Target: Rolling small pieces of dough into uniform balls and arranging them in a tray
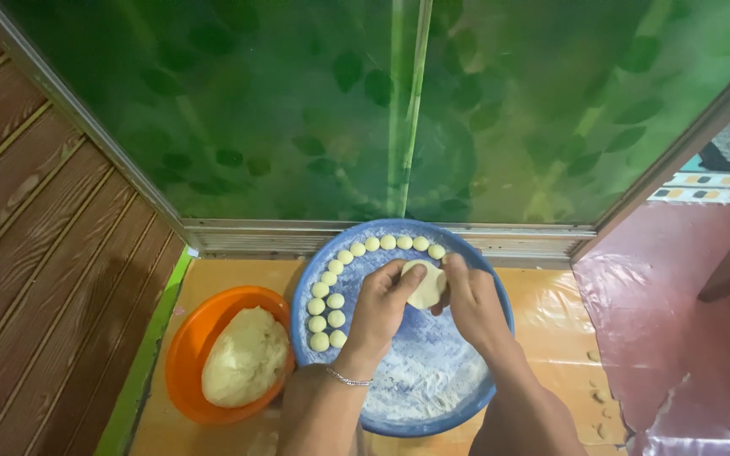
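- Head view: nearest us, our left hand (pixel 379 311) and right hand (pixel 472 301) both pinch a flattened dough disc (pixel 427 285), fingers curled round its edges, over the floured blue tray (pixel 483 397).
- Left, the orange bowl (pixel 181 355) holds a dough lump (pixel 245 357).
- Further out, small dough balls (pixel 337 300) line the tray's rim.
- Beyond, green glass (pixel 297 110).

No packages or labels show anywhere; no signs either. No screens appear in the head view.
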